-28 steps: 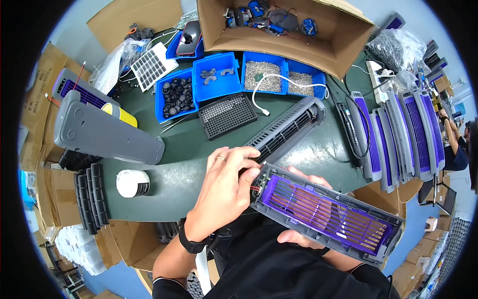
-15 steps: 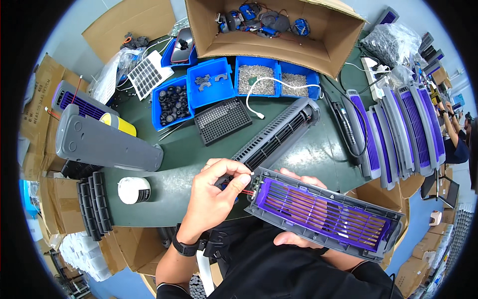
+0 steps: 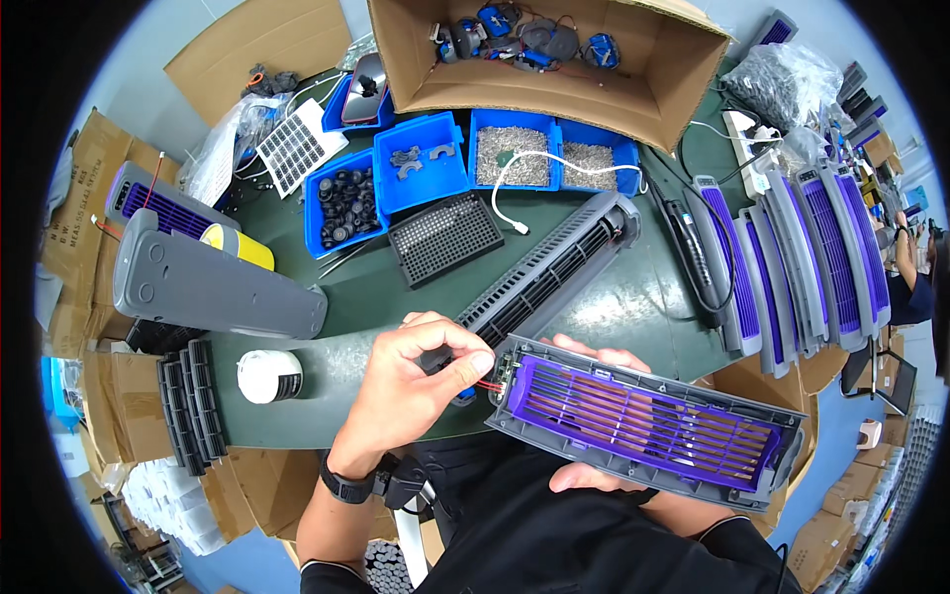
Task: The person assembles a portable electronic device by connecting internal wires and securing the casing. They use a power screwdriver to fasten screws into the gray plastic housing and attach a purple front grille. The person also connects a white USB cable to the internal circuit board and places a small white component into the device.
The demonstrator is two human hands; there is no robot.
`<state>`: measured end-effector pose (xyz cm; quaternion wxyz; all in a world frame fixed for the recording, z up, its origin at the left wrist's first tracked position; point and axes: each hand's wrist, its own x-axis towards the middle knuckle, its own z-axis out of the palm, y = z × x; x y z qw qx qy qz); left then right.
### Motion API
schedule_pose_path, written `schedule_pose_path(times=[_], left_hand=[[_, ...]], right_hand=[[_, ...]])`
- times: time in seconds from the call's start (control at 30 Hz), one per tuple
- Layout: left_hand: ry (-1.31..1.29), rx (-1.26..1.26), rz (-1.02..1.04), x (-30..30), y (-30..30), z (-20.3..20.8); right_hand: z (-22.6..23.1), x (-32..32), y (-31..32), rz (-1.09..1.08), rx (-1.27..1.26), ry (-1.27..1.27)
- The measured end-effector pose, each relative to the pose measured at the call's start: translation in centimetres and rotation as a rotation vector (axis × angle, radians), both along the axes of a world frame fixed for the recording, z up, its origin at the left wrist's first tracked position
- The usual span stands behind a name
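Observation:
My right hand [image 3: 586, 479] grips a long grey cover panel with a purple slatted grille [image 3: 643, 416] from beneath. Its thumb lies on the near edge, and fingers show past the far edge and through the slats. At the panel's left end is a small circuit board [image 3: 505, 381] with red wires [image 3: 485, 384] coming off it. Thumb and forefinger of my left hand [image 3: 411, 381] are pinched together at these wires. A blue part [image 3: 465, 395] shows just under that hand, mostly hidden. Beyond the panel lies a grey housing [image 3: 495, 292] with a black ribbed roller [image 3: 554, 267] inside.
Blue bins [image 3: 421, 188] hold screws, black round parts and grey clips. A cardboard box [image 3: 554, 94] with motors stands behind them. Several purple-grilled panels [image 3: 792, 267] stand at right beside a black corded tool [image 3: 685, 247]. At left are a grey housing [image 3: 218, 282] and a white jar [image 3: 269, 377].
My left hand has drawn slightly left, still pinching at the red wires. The blue part beneath it has come into view. The panel in my right hand has hardly moved.

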<state>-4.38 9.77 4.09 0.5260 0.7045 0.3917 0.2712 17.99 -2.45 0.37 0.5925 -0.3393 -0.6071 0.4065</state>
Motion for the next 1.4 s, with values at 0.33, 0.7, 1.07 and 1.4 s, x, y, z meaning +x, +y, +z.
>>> schedule_pose_path(times=[0.33, 0.7, 1.07, 1.4], left_hand=[[-0.025, -0.066, 0.147, -1.5, 0.0, 1.1], [0.149, 0.152, 0.242, -3.9, 0.0, -1.8], [0.113, 0.071, 0.038, -3.3, -0.6, 0.2], [-0.159, -0.419, -0.018, -2.0, -0.8, -0.1]], right_hand=[[0.1, 0.6, 0.2, 0.109, -0.096, 0.028], [-1.2, -1.1, 0.3, 0.112, -0.484, 0.753], [-1.4, -0.9, 0.2, 0.200, -0.417, 0.756], [-0.6, -1.0, 0.0, 0.194, -0.425, 0.661]])
